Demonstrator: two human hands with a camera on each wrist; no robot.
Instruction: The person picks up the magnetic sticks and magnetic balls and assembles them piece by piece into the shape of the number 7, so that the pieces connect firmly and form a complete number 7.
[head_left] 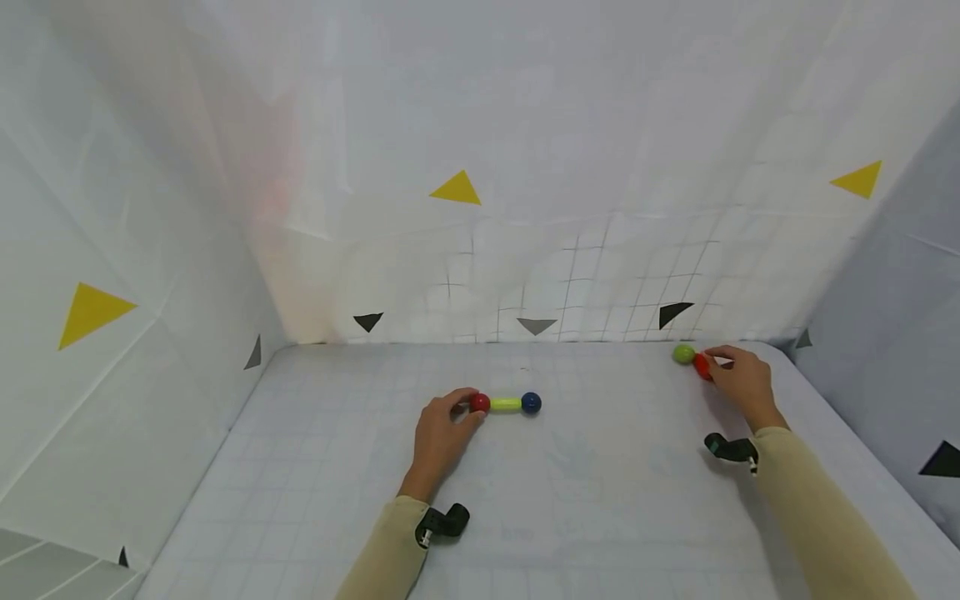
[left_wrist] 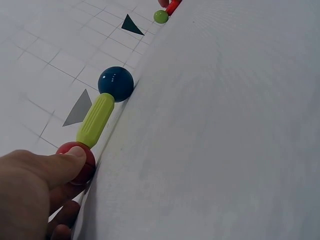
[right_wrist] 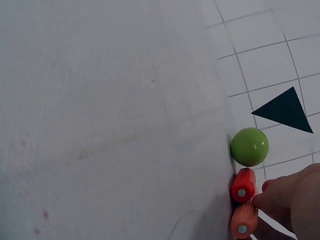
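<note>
My left hand (head_left: 438, 437) pinches a red ball (head_left: 480, 403) between thumb and fingers. That ball sits at one end of a ribbed yellow-green rod (left_wrist: 96, 121), and a dark blue ball (left_wrist: 116, 84) is at the other end. The joined piece lies on the white table. At the far right, my right hand (head_left: 742, 385) holds a short red rod (right_wrist: 243, 185) at its fingertips. Beside that rod lies a salmon-orange rod (right_wrist: 244, 220), partly against the fingers. A green ball (right_wrist: 249, 147) touches or nearly touches the red rod's far end.
The white table (head_left: 600, 500) meets a white back wall (head_left: 637, 150) just behind the green ball. Side walls stand at left and right. Yellow triangles (head_left: 456, 188) and dark triangles (right_wrist: 286, 111) mark the walls. A small black camera sits on each wrist.
</note>
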